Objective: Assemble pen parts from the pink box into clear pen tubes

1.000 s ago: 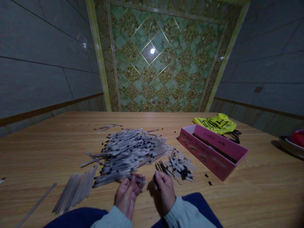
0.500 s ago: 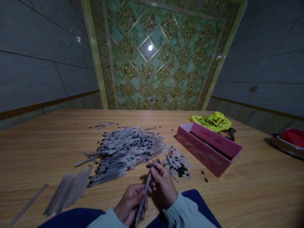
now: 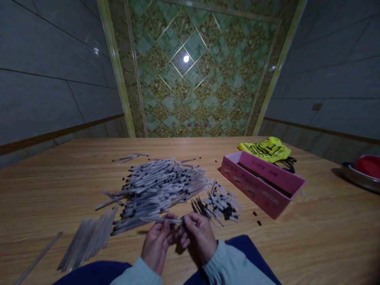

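Observation:
A slim, translucent grey pen [image 3: 152, 219] lies nearly level between my hands, its free end pointing left. My left hand [image 3: 156, 243] pinches it around the middle, thumb on top. At the pen's right end, which looks dark, my right hand [image 3: 202, 235] closes its thumb and fingers; they partly hide that end. Just beyond both hands spreads a big heap of similar pens [image 3: 166, 184] with dark ends. Beside my right hand are thin dark slivers [image 3: 200, 208] and a small pile of white and black caps [image 3: 222, 204].
Clear tubes [image 3: 89, 235] lie in a row at the left, with a single tube [image 3: 40, 257] farther out. An open pink box [image 3: 255, 188] stands right, before a yellow bag [image 3: 265, 149]. A metal dish [image 3: 360, 178] with something red sits at the far right.
The pen has swung from steeply slanted to nearly level, its free end now pointing left. My left hand has risen and turned with it; my right hand stays at the dark end.

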Available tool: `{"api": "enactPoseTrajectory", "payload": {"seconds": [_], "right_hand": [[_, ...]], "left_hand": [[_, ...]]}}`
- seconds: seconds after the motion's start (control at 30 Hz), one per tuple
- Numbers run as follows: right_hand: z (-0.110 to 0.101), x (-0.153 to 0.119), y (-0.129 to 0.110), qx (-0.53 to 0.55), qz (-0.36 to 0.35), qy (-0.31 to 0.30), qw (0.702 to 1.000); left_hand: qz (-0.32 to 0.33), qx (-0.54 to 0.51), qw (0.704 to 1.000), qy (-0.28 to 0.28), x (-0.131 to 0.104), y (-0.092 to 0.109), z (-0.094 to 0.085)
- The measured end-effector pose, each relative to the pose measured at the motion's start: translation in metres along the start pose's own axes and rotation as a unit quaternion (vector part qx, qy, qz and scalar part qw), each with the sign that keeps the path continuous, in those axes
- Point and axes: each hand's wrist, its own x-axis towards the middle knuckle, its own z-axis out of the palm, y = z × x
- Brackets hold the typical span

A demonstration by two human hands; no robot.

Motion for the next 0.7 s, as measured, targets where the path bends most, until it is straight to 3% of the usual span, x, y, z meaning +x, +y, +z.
{"api": "enactPoseTrajectory", "payload": {"seconds": [0.2, 0.4, 0.63, 0.7], "right_hand": [[-0.004, 0.002, 0.005, -0.062, 0.013, -0.014, 0.998], [-0.002, 0.003, 0.009, -0.094, -0.004, 0.014, 0.995], [0.003, 0.000, 0.008, -0.128, -0.062, 0.065, 0.988], [0.002, 0.000, 0.010, -0.111, -0.055, 0.053, 0.991]], "left_hand": [[0.031, 0.027, 0.997, 0.058, 0.006, -0.003, -0.008], [0.039, 0.059, 0.995, 0.071, 0.010, -0.007, -0.014], [0.025, 0.015, 0.995, 0.094, 0.010, -0.005, -0.011], [0.023, 0.001, 0.995, 0.101, 0.010, -0.004, -0.010]]}}
